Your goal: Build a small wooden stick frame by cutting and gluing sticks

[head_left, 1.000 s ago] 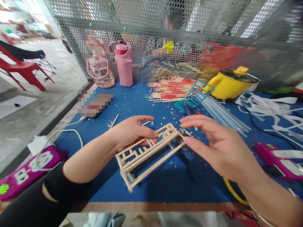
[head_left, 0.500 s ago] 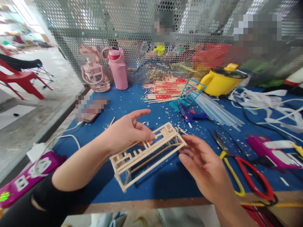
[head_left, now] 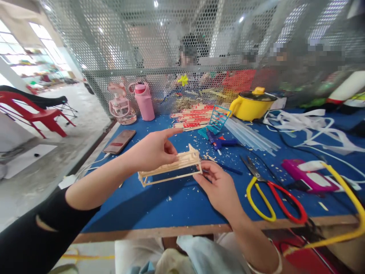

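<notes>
A small rectangular frame (head_left: 171,177) of pale wooden sticks is held above the blue tabletop, tilted, with short sticks across its upper side. My right hand (head_left: 218,186) grips the frame's right end between thumb and fingers. Over the top of the frame is my left hand (head_left: 155,150), its index finger stretched out and its thumb and other fingers curled together. Those fingertips touch or nearly touch the upper sticks; whatever is pinched there is too small to make out. Beyond the hands lies a blue glue gun (head_left: 218,141) beside a teal wire rack (head_left: 219,118).
Scissors (head_left: 258,177) with yellow and red handles lie at right, near a purple device (head_left: 305,175). Behind are bundled sticks (head_left: 194,116), clear glue sticks (head_left: 252,135), a yellow pot (head_left: 252,106) and pink bottles (head_left: 144,101). A phone (head_left: 119,142) lies left. Perforated metal mesh (head_left: 159,49) stands behind.
The frame has turned more level and shows its side more. Both hands moved with it, slightly up and to the left in view. The camera view has shifted too.
</notes>
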Demonstrator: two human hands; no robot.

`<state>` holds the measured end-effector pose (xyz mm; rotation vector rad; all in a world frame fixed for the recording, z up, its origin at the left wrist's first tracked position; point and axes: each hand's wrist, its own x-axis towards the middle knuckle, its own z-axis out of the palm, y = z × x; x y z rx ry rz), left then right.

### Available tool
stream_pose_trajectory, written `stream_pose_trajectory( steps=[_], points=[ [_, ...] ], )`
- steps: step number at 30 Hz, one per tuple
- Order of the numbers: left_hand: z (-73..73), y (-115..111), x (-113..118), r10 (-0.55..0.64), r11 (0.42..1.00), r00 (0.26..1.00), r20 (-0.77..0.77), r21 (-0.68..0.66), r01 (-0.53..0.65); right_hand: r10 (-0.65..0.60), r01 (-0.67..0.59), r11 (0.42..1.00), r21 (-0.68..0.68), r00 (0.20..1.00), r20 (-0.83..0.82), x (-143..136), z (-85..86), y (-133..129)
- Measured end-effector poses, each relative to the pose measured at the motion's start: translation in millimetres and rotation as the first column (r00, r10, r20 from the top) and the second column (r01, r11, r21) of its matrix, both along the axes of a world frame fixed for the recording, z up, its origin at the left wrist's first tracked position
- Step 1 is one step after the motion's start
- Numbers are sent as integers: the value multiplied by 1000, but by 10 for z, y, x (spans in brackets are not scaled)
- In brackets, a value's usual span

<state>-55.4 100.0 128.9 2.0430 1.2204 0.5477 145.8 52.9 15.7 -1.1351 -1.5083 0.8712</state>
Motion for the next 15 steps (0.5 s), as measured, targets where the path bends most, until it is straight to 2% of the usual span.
stream_pose_trajectory(
  steps=[6,15],
  points=[
    [16,58,-19,-56,998,997,-60,-14,56,14,-14,1000,3,999,40,-27,-39,26],
    [-83,220,-60,-141,989,987,-75,-48,137,-2,0,1000,13,992,124,-20,-105,75]
  ],
)
